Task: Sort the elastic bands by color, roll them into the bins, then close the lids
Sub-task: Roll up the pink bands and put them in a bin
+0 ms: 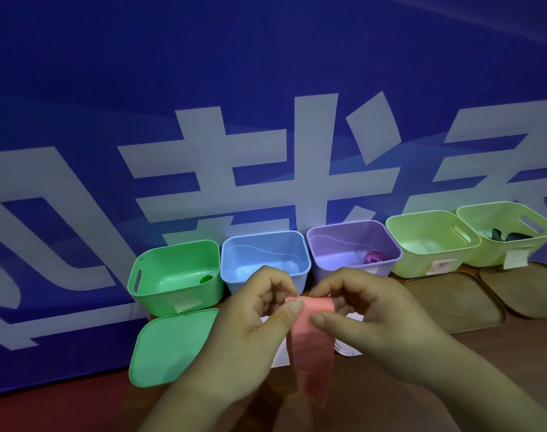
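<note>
- A blue banner (266, 73) with large white characters fills the background. In front of it runs a dimly lit brown table (484, 357).
- The left hand (253, 322) has its fingers curled and pinches the top left corner of a pink band (312, 344) between thumb and fingertips.
- The right hand (368, 313) is curled the same way and pinches the band's top edge from the right, with the thumb across the front.
- The pink band is held up above the table between both hands. Its top edge is turned over in a small fold, and the rest hangs down flat.
- Under the hands lie white flat pieces (280, 357), mostly hidden; I cannot tell what they are.
- Just behind the hands stands the blue bin (234, 279), open. Beside it on the right is the purple bin (334, 263), holding a purple roll (373, 256).
- Left of the blue bin is the green bin (178, 294), with a green roll (207, 279) inside. The green lid (172, 347) lies flat in front of it.
- Further right stands a light-green bin (421, 266), and touching it is the far-right bin (484, 255), which has a dark band (512, 236) in it.
- Two brown lids (453, 304) lie flat in front of those two bins.
- Paper labels (184, 302) hang on the fronts of several bins.
</note>
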Demonstrator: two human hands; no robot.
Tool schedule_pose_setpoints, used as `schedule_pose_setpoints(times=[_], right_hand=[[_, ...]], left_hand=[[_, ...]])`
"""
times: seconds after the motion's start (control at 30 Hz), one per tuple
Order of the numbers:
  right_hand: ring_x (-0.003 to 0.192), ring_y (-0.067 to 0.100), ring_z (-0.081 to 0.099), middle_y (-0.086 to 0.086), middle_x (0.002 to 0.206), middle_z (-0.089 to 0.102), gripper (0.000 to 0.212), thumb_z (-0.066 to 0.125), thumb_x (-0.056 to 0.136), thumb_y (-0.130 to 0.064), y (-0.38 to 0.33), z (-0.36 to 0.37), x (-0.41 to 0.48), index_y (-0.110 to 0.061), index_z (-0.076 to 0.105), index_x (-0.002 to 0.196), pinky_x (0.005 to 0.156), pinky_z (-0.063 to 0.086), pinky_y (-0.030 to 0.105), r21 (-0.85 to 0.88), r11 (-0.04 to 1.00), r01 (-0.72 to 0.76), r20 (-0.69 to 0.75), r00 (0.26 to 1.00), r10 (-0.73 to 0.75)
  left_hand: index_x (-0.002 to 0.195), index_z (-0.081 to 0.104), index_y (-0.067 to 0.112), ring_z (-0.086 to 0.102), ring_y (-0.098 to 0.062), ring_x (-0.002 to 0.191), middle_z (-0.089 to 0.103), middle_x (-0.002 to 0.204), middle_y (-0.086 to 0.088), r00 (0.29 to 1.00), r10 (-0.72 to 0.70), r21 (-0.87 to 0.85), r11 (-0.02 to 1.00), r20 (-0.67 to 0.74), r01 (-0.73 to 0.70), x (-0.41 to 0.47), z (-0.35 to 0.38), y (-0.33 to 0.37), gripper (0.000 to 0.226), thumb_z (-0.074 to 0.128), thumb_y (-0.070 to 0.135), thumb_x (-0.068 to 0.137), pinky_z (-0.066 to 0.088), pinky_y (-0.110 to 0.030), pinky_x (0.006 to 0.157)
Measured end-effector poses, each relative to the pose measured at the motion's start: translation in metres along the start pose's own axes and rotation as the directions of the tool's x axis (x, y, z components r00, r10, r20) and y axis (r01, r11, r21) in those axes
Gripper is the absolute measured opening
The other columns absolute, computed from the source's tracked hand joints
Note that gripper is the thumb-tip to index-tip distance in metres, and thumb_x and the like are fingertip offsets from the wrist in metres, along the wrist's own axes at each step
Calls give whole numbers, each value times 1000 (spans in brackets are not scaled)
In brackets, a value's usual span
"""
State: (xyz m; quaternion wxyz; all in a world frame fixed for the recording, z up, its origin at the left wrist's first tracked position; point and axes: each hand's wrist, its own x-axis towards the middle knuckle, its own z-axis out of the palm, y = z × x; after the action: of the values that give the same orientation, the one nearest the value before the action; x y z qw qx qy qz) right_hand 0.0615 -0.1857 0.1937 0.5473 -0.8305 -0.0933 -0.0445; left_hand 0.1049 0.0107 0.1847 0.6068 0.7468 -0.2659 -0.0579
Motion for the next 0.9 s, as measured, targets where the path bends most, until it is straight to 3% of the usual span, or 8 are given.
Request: schedule_pose_setpoints(times=[0.17,0.3,0.5,0.67,0.9], right_hand=[[72,17,63,-2,83,71,15,79,79,-21,-1,-1,-1,-28,72,91,71,54,29,-16,999,34,-46,998,-35],[73,22,62,0,80,70,14,76,76,-28,0,-1,-3,-28,71,89,71,54,37,27,1000,12,-56,998,-10],[68,13,57,6,79,68,13,79,79,-21,-3,-2,-5,-26,72,88,66,49,25,124,992,-10,-13,1000,12],[72,19,60,17,81,68,14,73,81,-26,-2,-2,-7,-25,70,95,71,47,36,259,964,-65,42,998,56],[64,18,51,5,67,60,12,66,84,-30,2,-1,-9,-23,68,93,66,40,34,305,947,-97,54,995,84]], left_hand=[[89,60,28,54,-11,75,58,80,-5,1000,-18,-22,1000,-8,18,0,2,1,6,64,25,87,46,-31,73],[92,63,29,58,-8,78,62,80,9,1000,-16,1,1000,-13,16,-4,2,2,9,68,25,85,47,-24,75],[96,64,28,62,-18,84,67,86,3,1000,-3,27,1000,12,3,-8,1,4,23,76,14,83,52,-32,81],[96,64,30,64,-16,84,69,86,4,1000,8,49,999,6,-8,-9,2,5,17,72,21,84,53,-31,81],[100,63,36,63,-12,84,68,88,8,999,43,72,997,-17,-41,-11,6,3,19,71,30,84,50,-22,80]])
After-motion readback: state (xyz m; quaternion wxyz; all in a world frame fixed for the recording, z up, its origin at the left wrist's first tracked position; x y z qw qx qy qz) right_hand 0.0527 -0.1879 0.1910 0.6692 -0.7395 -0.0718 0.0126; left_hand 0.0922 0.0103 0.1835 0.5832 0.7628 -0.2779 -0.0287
